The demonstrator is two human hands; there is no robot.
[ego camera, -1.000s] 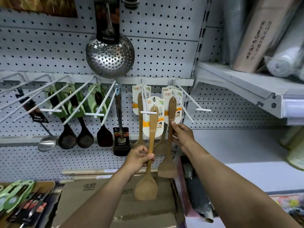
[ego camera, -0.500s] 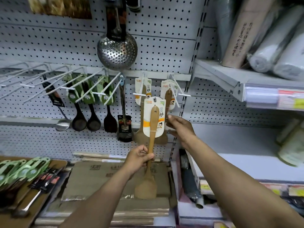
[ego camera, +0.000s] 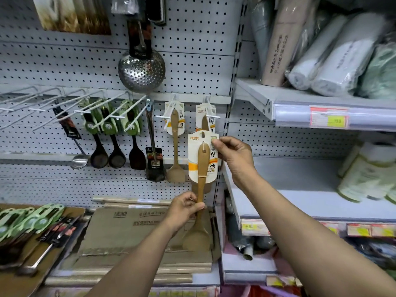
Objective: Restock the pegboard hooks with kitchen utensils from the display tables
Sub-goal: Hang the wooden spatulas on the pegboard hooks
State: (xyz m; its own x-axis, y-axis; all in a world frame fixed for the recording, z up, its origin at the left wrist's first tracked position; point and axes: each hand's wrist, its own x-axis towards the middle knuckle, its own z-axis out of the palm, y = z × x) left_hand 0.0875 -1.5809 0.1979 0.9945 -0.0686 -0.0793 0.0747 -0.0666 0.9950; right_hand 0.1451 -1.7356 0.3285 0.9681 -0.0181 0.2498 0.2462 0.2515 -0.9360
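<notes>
Two hands hold one wooden spatula point(ego camera: 201, 189) up in front of the pegboard point(ego camera: 192, 67). The left hand point(ego camera: 186, 207) grips its thin handle. The right hand point(ego camera: 233, 155) pinches the paper card point(ego camera: 192, 166) on top, just under a hook point(ego camera: 211, 116). The wood looks light and stiff. The card looks bendy, so hold it by its hole.
</notes>
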